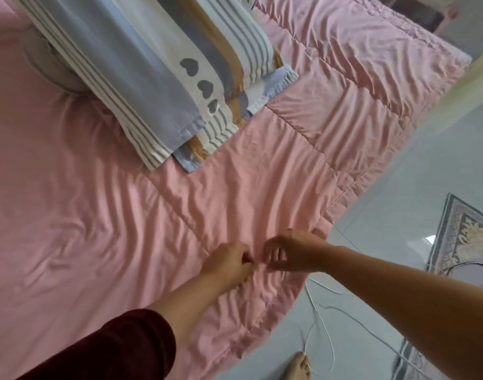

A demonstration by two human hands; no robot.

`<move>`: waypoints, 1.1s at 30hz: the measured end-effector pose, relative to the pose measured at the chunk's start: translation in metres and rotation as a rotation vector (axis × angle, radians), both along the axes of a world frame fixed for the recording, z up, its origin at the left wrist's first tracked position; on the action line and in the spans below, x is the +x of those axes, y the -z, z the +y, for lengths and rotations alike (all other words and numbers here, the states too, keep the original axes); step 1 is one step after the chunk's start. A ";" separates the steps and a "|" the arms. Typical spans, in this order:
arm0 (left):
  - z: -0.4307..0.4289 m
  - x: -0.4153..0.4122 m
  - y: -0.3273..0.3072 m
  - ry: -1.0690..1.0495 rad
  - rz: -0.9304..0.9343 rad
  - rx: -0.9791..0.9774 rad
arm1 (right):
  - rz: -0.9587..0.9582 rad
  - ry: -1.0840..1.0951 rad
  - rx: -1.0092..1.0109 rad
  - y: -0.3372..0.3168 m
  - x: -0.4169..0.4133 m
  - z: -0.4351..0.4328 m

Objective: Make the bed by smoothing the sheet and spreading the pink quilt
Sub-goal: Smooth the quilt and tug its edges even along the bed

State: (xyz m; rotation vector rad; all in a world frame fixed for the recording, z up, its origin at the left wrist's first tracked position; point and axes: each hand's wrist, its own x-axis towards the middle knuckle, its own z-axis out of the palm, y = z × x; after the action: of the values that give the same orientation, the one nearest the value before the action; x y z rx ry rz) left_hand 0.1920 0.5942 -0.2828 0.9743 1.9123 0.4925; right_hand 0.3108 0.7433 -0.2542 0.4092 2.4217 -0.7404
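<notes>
The pink quilt [276,165] lies wrinkled over the bed's near side, its stitched border running along the right edge. A smoother pink sheet [51,204] covers the left part of the bed. My left hand [228,263] and my right hand [292,252] sit close together near the quilt's border, each with fingers curled and pinching a fold of the quilt. A dark red sleeve covers my left upper arm; my right forearm is bare.
Two striped pillows [141,78] with grey hearts lie stacked at the head of the bed. To the right is a pale tiled floor [394,215] with a patterned rug [459,242], loose white cords [319,322] and my bare foot [298,366] beside the bed edge.
</notes>
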 end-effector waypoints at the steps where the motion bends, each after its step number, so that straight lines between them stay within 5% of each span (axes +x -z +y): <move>1: 0.011 -0.002 0.001 -0.009 0.065 0.024 | 0.043 -0.005 0.054 0.000 0.006 0.013; 5: 0.055 0.018 -0.004 0.076 0.125 0.073 | 0.067 -0.244 0.479 0.009 0.043 0.067; 8: 0.089 0.045 -0.003 0.136 0.177 0.099 | 0.246 -0.218 0.672 0.019 0.060 0.102; 12: 0.137 0.059 0.003 -0.086 0.334 0.327 | 0.420 -0.249 0.492 0.019 0.050 0.135; 15: 0.169 0.048 0.010 -0.077 0.548 0.388 | 0.064 -0.241 0.206 0.009 0.042 0.161; 18: 0.199 0.039 0.012 0.098 0.653 0.245 | -0.221 -0.215 0.019 0.002 0.044 0.195; 23: 0.275 0.024 0.012 0.189 0.539 0.070 | 0.120 0.091 0.342 -0.006 0.049 0.267; 28: 0.366 0.013 0.022 0.223 0.527 0.044 | 0.051 -0.304 0.537 0.008 0.077 0.335; 31: 0.409 0.013 0.027 0.231 0.552 0.021 | 0.329 -0.326 0.615 0.018 0.087 0.359; 33: 0.426 0.016 0.029 0.234 0.561 0.024 | 0.311 -0.245 0.469 0.015 0.086 0.370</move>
State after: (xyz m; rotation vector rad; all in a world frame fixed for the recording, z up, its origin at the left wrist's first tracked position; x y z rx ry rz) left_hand 0.2079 1.0197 -0.3115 1.4430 2.2377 0.1044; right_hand 0.3967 1.1134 -0.2688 0.1740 2.8720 -0.1279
